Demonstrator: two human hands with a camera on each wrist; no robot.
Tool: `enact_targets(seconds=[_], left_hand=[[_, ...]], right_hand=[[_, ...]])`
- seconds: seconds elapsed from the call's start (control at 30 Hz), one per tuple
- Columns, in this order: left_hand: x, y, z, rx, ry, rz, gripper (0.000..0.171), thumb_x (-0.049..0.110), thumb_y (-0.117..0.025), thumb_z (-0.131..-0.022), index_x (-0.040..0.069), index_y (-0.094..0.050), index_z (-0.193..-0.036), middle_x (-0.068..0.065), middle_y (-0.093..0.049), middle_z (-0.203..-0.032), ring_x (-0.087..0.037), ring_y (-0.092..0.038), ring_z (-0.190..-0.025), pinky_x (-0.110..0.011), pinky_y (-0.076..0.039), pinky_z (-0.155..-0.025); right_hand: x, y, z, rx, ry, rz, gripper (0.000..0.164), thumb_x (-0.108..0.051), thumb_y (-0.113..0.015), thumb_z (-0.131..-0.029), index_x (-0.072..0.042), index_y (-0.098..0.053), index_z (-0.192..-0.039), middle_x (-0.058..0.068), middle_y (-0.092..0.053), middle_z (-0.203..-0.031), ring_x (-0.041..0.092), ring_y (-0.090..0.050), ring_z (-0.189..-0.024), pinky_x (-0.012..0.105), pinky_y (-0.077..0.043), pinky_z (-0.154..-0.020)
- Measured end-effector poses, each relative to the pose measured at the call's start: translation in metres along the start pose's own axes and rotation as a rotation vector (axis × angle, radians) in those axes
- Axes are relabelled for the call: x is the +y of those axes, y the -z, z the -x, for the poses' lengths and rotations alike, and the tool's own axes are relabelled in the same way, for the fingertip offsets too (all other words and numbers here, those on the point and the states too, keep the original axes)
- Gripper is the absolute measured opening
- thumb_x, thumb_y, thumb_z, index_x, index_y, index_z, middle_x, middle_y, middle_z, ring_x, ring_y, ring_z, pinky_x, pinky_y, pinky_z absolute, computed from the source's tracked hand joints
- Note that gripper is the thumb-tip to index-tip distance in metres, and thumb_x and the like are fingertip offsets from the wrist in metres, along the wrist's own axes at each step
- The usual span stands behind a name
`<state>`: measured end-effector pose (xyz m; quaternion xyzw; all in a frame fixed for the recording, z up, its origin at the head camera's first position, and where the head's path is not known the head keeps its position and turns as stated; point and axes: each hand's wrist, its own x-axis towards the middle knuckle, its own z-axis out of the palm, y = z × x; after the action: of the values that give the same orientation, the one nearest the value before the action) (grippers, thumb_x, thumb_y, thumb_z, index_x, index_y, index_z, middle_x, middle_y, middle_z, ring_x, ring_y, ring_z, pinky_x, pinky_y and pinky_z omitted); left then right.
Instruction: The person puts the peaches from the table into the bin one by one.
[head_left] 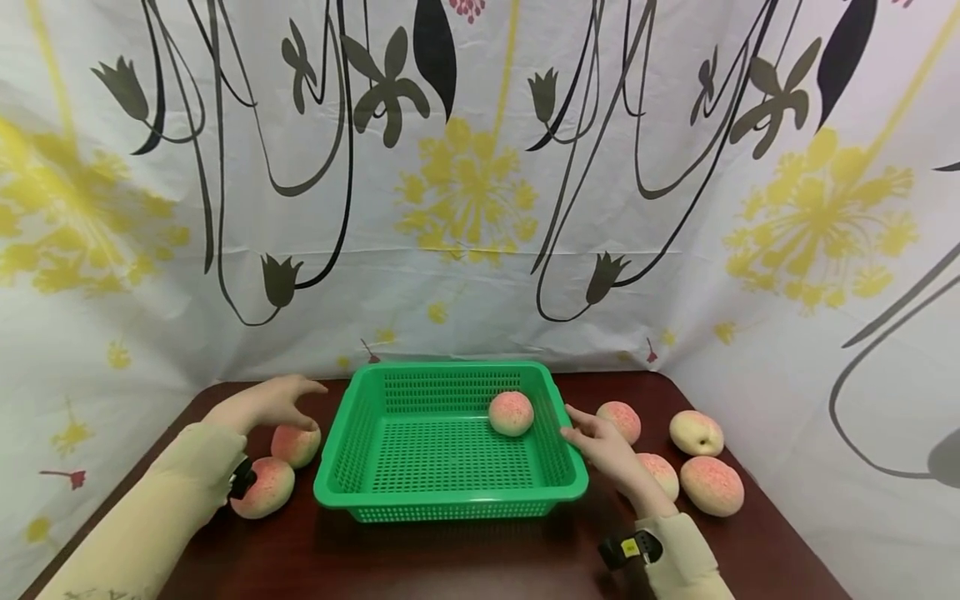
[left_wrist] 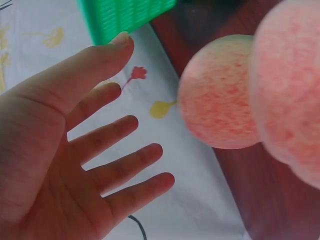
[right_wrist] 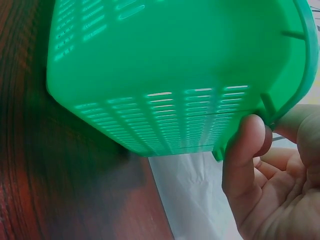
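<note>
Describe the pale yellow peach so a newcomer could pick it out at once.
On the dark red table, find the green basket. To its right in the head view, past the right hand, the pale yellow peach sits just behind a pinker peach. Unlike its pink-flushed neighbours, it shows a small dark hollow.
</note>
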<state>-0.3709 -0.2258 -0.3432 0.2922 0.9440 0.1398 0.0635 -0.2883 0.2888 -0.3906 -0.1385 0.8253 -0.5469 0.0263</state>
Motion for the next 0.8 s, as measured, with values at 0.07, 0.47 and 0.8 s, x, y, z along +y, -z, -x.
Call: enact_targets(seconds=[0.07,0.47,0.8], left_hand=[[-0.001,-0.004,0.003,-0.022,0.028,0.016,0.06,0.022,-0.077,-0.081,-0.004,-0.056,-0.13,-0.027,-0.053,-0.129,-0.046,-0.049,-0.118,-0.056,-0.043,-0.09],[-0.013,-0.024,0.013,-0.067,0.121,0.078,0.065,0.02,-0.08,-0.076,-0.003,-0.055,-0.132,-0.024,-0.053,-0.13,-0.047,-0.046,-0.121,-0.058,-0.042,-0.09],[-0.011,-0.028,0.013,-0.071,0.165,0.073,0.056,0.013,-0.079,-0.074,0.002,-0.06,-0.126,-0.021,-0.056,-0.125,-0.043,-0.05,-0.117,-0.053,-0.045,-0.086]], right_hand=[[-0.005,-0.001,0.002,-0.005,-0.007,-0.002,0.057,-0.013,-0.05,-0.103,0.008,-0.025,-0.149,0.018,-0.062,-0.089,0.016,-0.051,-0.056,0.03,-0.046,-0.055],[0.01,-0.001,-0.003,0.016,-0.001,0.024,0.061,-0.025,-0.054,-0.102,0.0,-0.028,-0.151,0.013,-0.062,-0.087,0.019,-0.051,-0.057,0.035,-0.047,-0.056],[0.01,-0.002,-0.001,0.018,-0.002,0.026,0.06,-0.024,-0.054,-0.102,0.0,-0.029,-0.151,0.008,-0.055,-0.074,0.019,-0.048,-0.053,0.035,-0.046,-0.054]])
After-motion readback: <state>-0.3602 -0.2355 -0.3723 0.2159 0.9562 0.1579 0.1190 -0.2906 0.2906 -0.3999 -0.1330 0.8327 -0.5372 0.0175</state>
